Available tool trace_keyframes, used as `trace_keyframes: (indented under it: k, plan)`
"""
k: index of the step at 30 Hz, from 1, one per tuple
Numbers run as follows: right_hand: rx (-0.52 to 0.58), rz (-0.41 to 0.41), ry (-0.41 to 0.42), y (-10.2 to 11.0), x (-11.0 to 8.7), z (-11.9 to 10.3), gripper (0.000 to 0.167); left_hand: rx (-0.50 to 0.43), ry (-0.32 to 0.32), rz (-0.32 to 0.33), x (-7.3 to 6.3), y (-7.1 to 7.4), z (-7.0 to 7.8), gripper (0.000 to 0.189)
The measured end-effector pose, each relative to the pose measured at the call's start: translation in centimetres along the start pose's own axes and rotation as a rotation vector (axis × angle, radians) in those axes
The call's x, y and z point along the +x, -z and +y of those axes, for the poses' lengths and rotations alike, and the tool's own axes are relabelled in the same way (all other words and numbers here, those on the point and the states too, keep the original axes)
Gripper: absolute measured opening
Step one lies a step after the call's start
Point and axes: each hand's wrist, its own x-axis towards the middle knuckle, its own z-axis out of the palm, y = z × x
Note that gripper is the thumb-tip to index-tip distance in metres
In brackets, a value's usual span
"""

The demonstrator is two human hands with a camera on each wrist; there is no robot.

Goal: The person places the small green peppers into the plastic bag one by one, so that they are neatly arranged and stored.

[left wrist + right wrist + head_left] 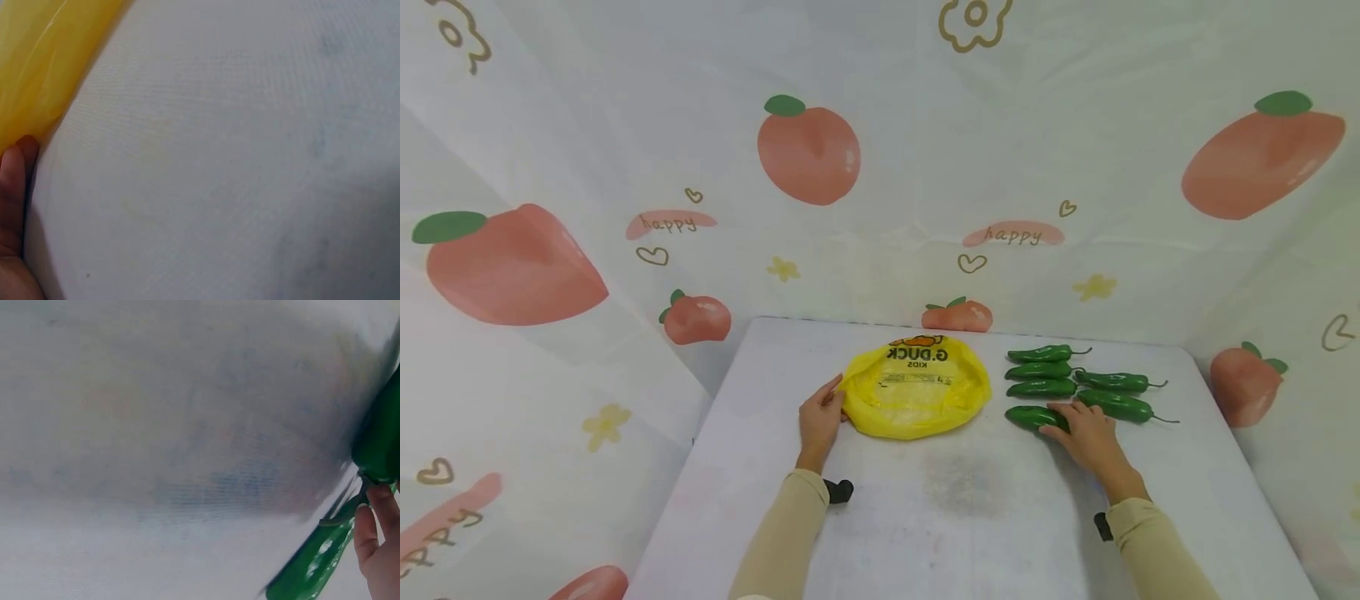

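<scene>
A yellow plastic bag (917, 400) with duck lettering lies spread with its mouth open on the white table. At its left edge my left hand (822, 421) pinches the rim; in the left wrist view fingertips (12, 164) meet the yellow plastic. To the right, my right hand (1092, 435) grips the nearest green pepper (1030, 417) near its stem end, with thumb and fingers on either side. The right wrist view shows that pepper (378, 434) and its stem by the fingers. Part of the pepper is hidden under the hand.
Several more green peppers lie beyond the right hand: a stack of three rows, topped by a far pepper (1041, 354), and two beside them, including a larger one (1116, 406). A fruit-printed cloth (880, 250) hangs behind the table (880, 533).
</scene>
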Motion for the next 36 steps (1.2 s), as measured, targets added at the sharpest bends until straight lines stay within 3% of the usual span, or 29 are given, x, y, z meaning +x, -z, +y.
trace_keyframes:
  k: [12, 22, 36]
  plan:
    - [0.071, 0.083, 0.059, 0.5, 0.2, 0.0, 0.057, -0.003, 0.011, 0.009, 0.0, -0.2, 0.0, 0.032]
    - [0.095, 0.092, 0.064, 2.1, 1.3, -1.0, 0.057, 0.004, 0.009, 0.030, 0.0, -0.2, 0.1, 0.032]
    - [0.081, 0.155, 0.120, 2.9, 3.0, -3.1, 0.055, -0.046, -0.065, 0.070, 0.1, -0.3, -0.6, 0.029]
